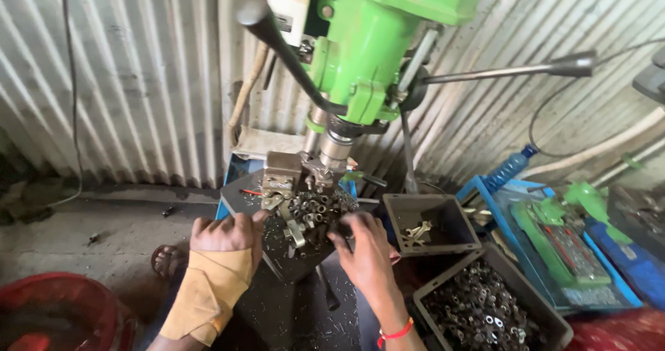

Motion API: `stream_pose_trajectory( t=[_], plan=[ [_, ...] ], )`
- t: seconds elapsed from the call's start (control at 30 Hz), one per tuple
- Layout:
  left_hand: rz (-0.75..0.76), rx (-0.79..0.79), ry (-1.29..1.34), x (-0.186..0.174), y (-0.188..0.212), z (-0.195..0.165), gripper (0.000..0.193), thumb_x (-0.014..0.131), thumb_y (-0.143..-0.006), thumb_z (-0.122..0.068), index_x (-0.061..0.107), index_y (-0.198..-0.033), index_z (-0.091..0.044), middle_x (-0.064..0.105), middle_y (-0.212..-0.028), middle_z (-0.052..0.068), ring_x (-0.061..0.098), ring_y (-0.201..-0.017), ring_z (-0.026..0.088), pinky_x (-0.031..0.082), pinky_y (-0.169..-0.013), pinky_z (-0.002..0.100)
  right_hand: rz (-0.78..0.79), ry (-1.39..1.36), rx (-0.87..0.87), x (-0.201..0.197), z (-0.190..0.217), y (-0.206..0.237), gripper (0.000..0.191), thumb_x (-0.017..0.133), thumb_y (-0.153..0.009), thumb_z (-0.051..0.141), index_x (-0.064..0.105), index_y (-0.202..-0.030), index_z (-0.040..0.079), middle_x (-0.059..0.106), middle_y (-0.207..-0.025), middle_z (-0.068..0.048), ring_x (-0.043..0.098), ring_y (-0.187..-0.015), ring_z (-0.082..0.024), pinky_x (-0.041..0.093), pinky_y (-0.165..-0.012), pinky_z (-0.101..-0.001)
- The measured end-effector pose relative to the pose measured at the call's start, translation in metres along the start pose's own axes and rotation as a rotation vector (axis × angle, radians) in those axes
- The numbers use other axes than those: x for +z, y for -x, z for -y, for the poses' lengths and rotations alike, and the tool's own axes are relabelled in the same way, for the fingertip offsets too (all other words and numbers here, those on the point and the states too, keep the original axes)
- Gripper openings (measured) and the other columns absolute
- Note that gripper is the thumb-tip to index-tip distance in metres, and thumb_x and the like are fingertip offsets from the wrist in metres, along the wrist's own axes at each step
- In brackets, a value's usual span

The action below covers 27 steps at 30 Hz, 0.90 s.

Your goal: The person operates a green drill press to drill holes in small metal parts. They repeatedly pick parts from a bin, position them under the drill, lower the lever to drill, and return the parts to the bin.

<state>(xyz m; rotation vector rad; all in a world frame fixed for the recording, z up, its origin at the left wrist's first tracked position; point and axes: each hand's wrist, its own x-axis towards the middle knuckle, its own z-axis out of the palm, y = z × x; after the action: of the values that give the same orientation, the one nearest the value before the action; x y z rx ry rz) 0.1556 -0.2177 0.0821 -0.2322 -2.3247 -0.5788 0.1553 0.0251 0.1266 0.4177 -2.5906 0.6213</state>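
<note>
Left hand: our left hand (225,232), wrist in tan wrap, rests clenched on the dark drill table (242,193).
Right hand: our right hand (364,248) spreads released fingers over small shiny metal parts (315,209).

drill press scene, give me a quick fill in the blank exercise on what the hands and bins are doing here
1. The drill press above the work table is painted ____.
2. The left hand has a tan ____ wrapped round its wrist.
3. The right hand wears a thin ____ band at the wrist.
4. The large grey bin at lower right holds many small metal ____.

Missing words: green; cloth; red; parts
</note>
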Motion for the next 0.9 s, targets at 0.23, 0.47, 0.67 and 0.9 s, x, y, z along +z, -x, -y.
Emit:
stream_pose_trajectory(
  t=[0.23,0.47,0.67,0.9],
  plan=[
    [-0.013,-0.010,-0.005,0.005,0.004,0.005,0.032,0.061,-0.099,-0.030,0.053,-0.075,-0.011,0.062,-0.057,0.009,0.060,-0.050,0.033,0.046,-0.066,0.048,-0.122,-0.488,0.281,0.008,-0.003,-0.012,0.037,0.086,-0.072,0.000,0.064,-0.101,0.005,0.071,-0.093,-0.007,0.066,-0.080,-0.014,0.055,-0.068,-0.0291],
    [-0.013,-0.013,-0.006,0.006,0.003,0.004,0.031,0.060,-0.099,-0.031,0.054,-0.076,-0.012,0.064,-0.059,0.009,0.062,-0.053,0.033,0.046,-0.067,0.048,-0.345,-0.116,-0.347,0.024,0.018,-0.040,0.026,0.083,-0.074,-0.004,0.075,-0.098,0.003,0.070,-0.101,-0.007,0.068,-0.093,-0.026,0.056,-0.079,-0.0356],
    [-0.018,-0.014,-0.011,0.007,0.004,0.004,0.030,0.059,-0.098,-0.032,0.055,-0.076,-0.012,0.065,-0.061,0.009,0.063,-0.055,0.032,0.046,-0.068,0.048,-0.369,0.020,-0.448,0.031,0.019,-0.041,0.029,0.080,-0.072,-0.007,0.078,-0.099,0.004,0.069,-0.096,-0.007,0.067,-0.090,-0.029,0.056,-0.078,-0.0386],
    [-0.020,-0.019,-0.004,0.006,0.003,0.004,0.029,0.058,-0.098,-0.033,0.056,-0.078,-0.012,0.066,-0.063,0.009,0.064,-0.058,0.032,0.046,-0.069,0.048,-0.450,-0.062,-0.369,0.038,0.013,-0.042,0.027,0.081,-0.076,-0.004,0.077,-0.101,0.005,0.071,-0.097,-0.007,0.069,-0.087,-0.026,0.058,-0.075,-0.0367]
  ],
)
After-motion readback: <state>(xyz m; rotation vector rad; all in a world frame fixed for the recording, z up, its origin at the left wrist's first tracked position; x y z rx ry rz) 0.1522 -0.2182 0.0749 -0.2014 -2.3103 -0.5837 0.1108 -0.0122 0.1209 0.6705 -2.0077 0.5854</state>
